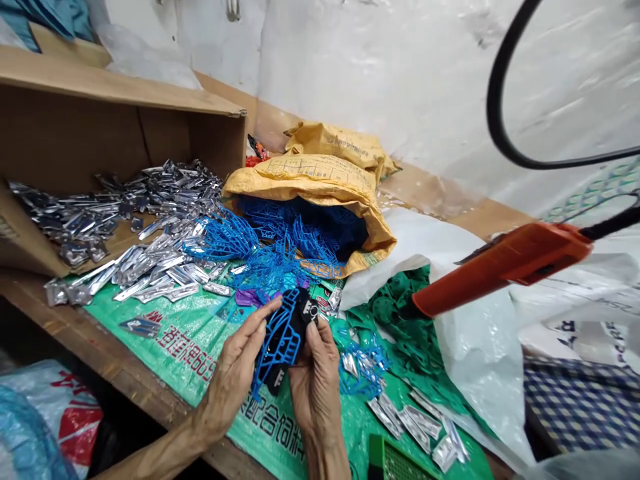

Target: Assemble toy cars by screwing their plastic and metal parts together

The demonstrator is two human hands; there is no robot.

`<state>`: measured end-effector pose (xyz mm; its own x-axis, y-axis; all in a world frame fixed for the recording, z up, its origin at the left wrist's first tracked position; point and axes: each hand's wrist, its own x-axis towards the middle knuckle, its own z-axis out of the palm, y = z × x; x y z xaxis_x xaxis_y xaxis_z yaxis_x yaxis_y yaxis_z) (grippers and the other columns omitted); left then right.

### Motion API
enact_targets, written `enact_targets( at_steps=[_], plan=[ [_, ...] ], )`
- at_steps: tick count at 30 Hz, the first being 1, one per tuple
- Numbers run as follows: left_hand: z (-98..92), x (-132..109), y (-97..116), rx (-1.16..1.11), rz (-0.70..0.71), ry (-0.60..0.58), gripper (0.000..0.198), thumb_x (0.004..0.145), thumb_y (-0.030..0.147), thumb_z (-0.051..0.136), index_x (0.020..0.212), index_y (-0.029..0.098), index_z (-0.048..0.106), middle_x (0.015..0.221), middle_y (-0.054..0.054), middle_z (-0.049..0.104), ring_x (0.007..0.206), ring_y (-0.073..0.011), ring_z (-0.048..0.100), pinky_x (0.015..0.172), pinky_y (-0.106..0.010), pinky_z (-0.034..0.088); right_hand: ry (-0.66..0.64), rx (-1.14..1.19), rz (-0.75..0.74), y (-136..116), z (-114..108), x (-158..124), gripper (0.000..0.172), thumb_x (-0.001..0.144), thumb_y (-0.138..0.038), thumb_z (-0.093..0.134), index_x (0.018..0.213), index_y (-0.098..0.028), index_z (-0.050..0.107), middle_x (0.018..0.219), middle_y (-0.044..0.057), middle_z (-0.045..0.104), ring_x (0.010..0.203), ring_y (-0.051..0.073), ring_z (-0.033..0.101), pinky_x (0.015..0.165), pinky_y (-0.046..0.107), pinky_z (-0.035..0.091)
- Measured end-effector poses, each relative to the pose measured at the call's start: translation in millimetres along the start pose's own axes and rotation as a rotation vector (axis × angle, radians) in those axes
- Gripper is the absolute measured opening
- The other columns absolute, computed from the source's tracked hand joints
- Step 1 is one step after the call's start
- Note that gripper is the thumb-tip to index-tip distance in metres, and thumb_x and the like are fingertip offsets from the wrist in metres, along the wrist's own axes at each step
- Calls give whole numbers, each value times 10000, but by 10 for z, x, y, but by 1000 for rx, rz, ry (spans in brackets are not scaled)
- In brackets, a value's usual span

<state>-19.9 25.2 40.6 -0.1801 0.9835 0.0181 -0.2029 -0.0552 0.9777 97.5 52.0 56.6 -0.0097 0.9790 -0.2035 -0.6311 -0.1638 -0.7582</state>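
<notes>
Between my hands, above the green sheet, is a blue openwork plastic piece (291, 343) lying against a black part (307, 308) with white lettering. My left hand (235, 367) grips the blue piece along its left edge, index finger stretched over its top. My right hand (317, 377) is closed around the right side of the black part, thumb near the white letters. The palms hide the underside of both parts. Just beyond my fingers lie a heap of similar blue pieces (273, 263) and a bit of purple plastic (249, 297).
A yellow woven sack (310, 177) spills blue pieces. To its left, a cardboard box (215, 143) holds many shiny silver parts (170, 187). An orange-handled tool (500, 267) hangs at the right over green plastic pieces (400, 320). A green tray (395, 460) sits in front.
</notes>
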Motion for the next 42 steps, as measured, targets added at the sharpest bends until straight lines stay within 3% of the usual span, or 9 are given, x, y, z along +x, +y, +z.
enact_targets(
  at_steps=[5, 9, 14, 19, 23, 29, 37, 39, 42],
  plan=[
    [-29, -29, -38, 104, 62, -47, 581, 890, 525, 721, 1425, 318, 624, 1600, -3, 496, 1511, -325, 398, 1296, -448, 250, -25, 46, 34, 36, -90, 14, 336, 640, -375, 952, 914, -276, 785, 1012, -23, 819, 880, 116, 745, 795, 206, 582],
    [-114, -27, -27, 110, 32, -86, 683, 952, 534, 648, 1557, 291, 447, 1537, -47, 573, 1436, -299, 514, 1206, -430, 430, 9, -3, 37, 88, -191, 27, 308, 673, -354, 939, 917, -250, 784, 1012, -4, 823, 860, 129, 756, 791, 225, 597],
    [-106, -14, -44, 319, 185, -71, 668, 980, 559, 582, 1548, 229, 459, 1491, -81, 615, 1334, -278, 619, 1157, -412, 497, 4, 7, 67, 110, -228, 45, 317, 646, -323, 961, 905, -269, 786, 1000, -39, 823, 817, 93, 750, 789, 187, 590],
    [-7, -54, -159, 496, 361, 5, 645, 1033, 481, 521, 1604, 236, 346, 1615, -95, 470, 1469, -263, 482, 1225, -422, 413, -19, -59, 69, 105, -247, 42, 315, 662, -341, 953, 931, -292, 796, 1002, -55, 820, 838, 71, 739, 829, 163, 568],
    [34, -106, -146, 536, 411, -39, 651, 1076, 423, 445, 1652, 284, 175, 1663, -92, 392, 1515, -230, 408, 1220, -398, 416, -27, -95, 49, 77, -277, 14, 300, 658, -376, 950, 905, -290, 802, 971, -34, 822, 836, 85, 734, 830, 181, 567],
    [29, -141, -125, 571, 456, -120, 750, 1051, 509, 472, 1661, 330, 73, 1697, -110, 310, 1541, -299, 349, 1220, -487, 409, -82, -103, 23, 20, -340, -30, 299, 641, -422, 944, 878, -304, 807, 918, -10, 816, 800, 148, 734, 772, 273, 583],
    [-29, -100, -31, 428, 262, -235, 956, 942, 674, 577, 1664, 300, 73, 1709, -115, 284, 1546, -330, 340, 1225, -502, 390, -225, -216, -95, -19, -311, -28, 193, 726, -436, 889, 809, -278, 816, 798, -9, 761, 733, 117, 674, 702, 225, 534],
    [-52, -81, 28, 386, 186, -270, 1003, 911, 716, 580, 1665, 250, 110, 1659, -147, 383, 1481, -356, 439, 1189, -512, 425, -239, -258, -138, -38, -267, -32, 195, 730, -438, 883, 808, -271, 819, 762, -11, 743, 688, 105, 647, 647, 205, 502],
    [-76, -58, 71, 305, 77, -317, 1074, 884, 755, 556, 1665, 184, 90, 1418, -171, 626, 1179, -340, 659, 1009, -485, 547, -249, -298, -152, -51, -217, -46, 202, 716, -433, 890, 776, -256, 813, 684, -24, 697, 629, 93, 606, 577, 186, 449]
  ],
)
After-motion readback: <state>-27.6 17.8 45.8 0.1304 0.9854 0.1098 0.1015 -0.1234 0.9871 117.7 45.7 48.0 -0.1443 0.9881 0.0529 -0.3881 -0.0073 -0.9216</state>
